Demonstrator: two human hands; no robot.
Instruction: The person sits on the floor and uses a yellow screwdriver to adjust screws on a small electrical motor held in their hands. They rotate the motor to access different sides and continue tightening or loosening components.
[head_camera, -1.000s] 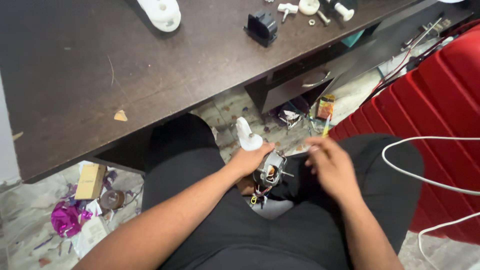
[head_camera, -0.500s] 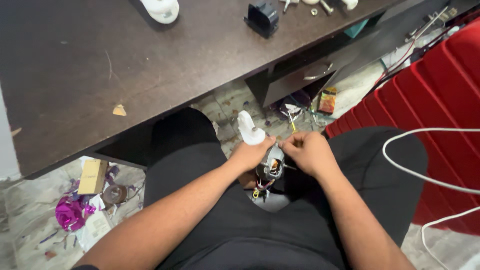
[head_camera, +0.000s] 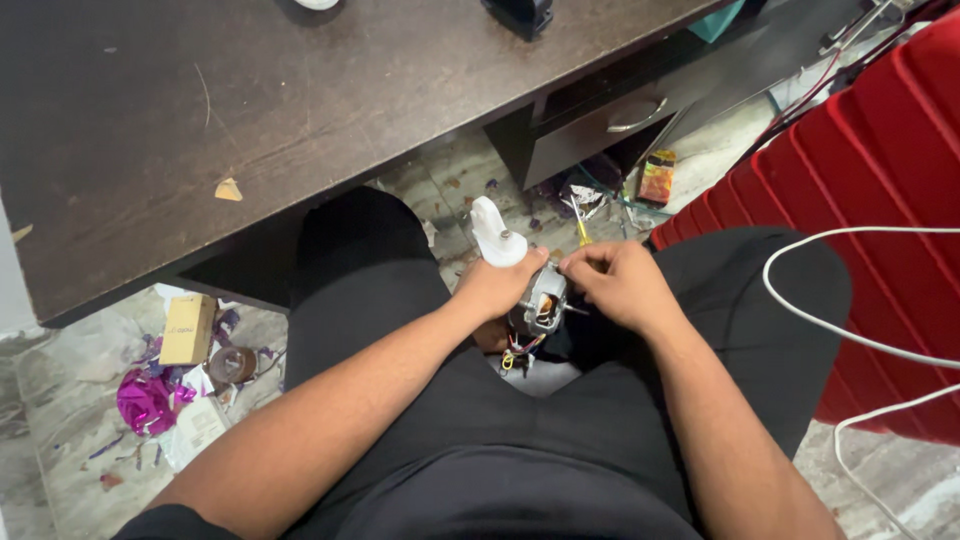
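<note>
The left hand (head_camera: 493, 288) is curled closed around a small grey motor (head_camera: 540, 305), held over the lap between the thighs. The right hand (head_camera: 618, 283), at 3 o'clock of the motor, is pinched shut on a yellow-handled screwdriver (head_camera: 579, 222) and touches the motor's housing. A white plastic part (head_camera: 493, 236) projects at 11 o'clock. Coloured wires (head_camera: 518, 350) hang at 6 o'clock. The dark tabletop (head_camera: 300, 100) lies at 12 o'clock; a red case (head_camera: 880, 180) at 3 o'clock.

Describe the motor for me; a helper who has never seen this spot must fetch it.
Below the dark desk edge sits a person in black trousers. Over the lap, the left hand and right hand meet around the motor: grey metal with copper windings, coloured wires dangling, a white plastic piece on top.
</note>
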